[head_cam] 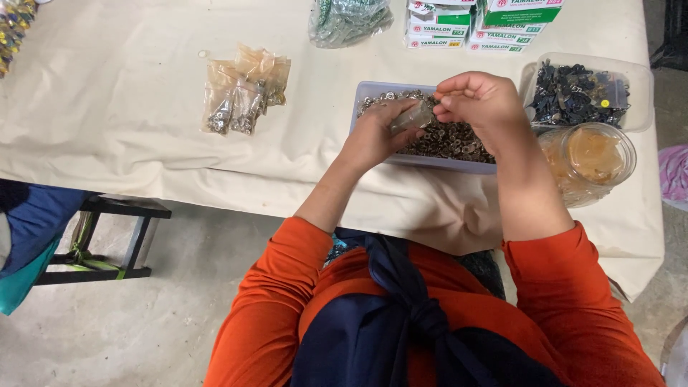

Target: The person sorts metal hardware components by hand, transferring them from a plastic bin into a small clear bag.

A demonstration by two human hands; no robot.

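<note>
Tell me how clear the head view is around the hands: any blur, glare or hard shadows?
Head view: soft, even light, no hard shadows or glare on the cloth. The left hand and right hand look slightly soft, and the small clear bag between them is smeared. The metal pieces in the tray blend together.

both hands (430,115) hold what looks like a small clear bag (411,117) over the tray (369,91).
</note>
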